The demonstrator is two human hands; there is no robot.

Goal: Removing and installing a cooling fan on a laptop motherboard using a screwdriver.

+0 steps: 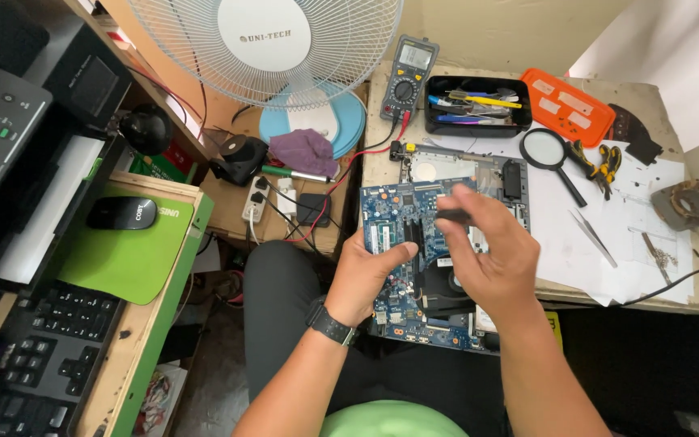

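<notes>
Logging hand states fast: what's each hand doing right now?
Left hand: closed on the blue circuit board.
Right hand: pinching a small dark tool over the board.

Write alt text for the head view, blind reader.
Seen from above, a seated person's left hand holds a blue circuit board over the lap while the right hand grips a small dark tool above it. Behind lie a multimeter, a magnifying glass and a tool tray.
</notes>
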